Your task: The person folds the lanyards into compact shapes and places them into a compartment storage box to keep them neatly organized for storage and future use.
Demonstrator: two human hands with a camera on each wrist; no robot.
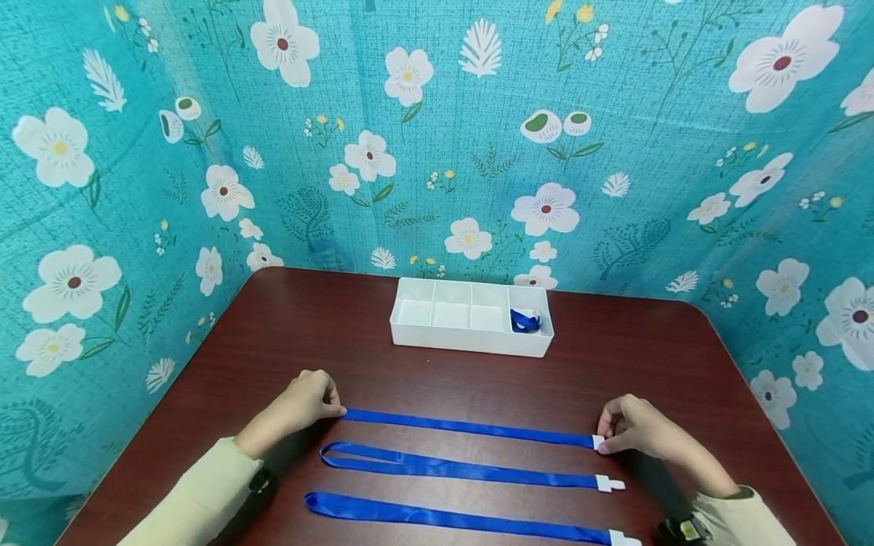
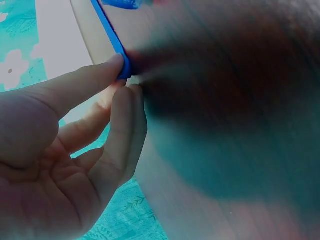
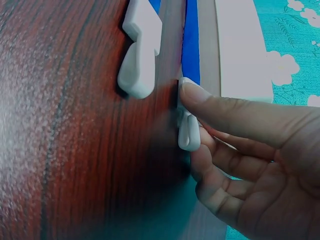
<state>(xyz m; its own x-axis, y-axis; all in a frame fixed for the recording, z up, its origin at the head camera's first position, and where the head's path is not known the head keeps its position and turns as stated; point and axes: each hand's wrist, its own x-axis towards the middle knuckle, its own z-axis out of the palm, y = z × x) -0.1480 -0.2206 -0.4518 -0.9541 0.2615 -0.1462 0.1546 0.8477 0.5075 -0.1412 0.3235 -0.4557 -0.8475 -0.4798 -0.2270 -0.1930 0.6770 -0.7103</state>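
A blue lanyard stretches straight between the two hands, the farthest of three laid side by side on the table. My left hand pinches its looped end between thumb and fingers; the left wrist view shows the blue band ending at the fingertips. At the other end my right hand pinches the white plastic clip, with the thumb on its upper part. Nearer the body lie a second lanyard, its loop slightly spread, and a third lanyard. Their white clips point right.
A white box with several compartments stands at the back of the dark wooden table. Its rightmost compartment holds a coiled blue lanyard. Teal flowered cloth hangs behind the table and along its sides.
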